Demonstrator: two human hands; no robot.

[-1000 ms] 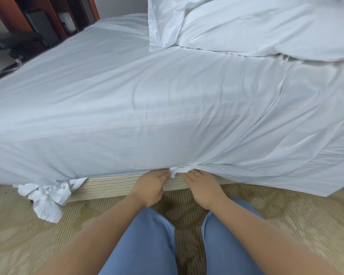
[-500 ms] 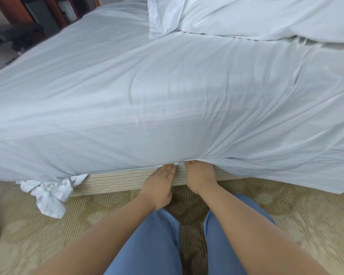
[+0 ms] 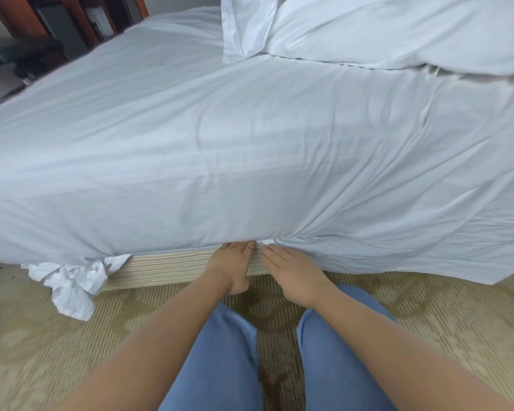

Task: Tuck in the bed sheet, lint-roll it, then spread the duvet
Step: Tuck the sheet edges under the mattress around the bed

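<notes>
A white bed sheet covers the mattress and drapes over its near side. My left hand lies flat with its fingertips pressed at the sheet's lower edge, against the striped bed base. My right hand is flat beside it, fingers extended toward a small fold of sheet at the same edge. To the right the sheet hangs loose down to the carpet. A knotted sheet corner dangles at the lower left. The white duvet is bunched at the far right of the bed.
A white pillow leans at the far side next to the duvet. Dark wooden furniture stands beyond the bed at the upper left. Patterned beige carpet lies under my knees in blue trousers.
My right hand has drawn back from under the sheet edge and now lies flat on the bed base. My left hand stays pressed at the edge. The view shifted slightly.
</notes>
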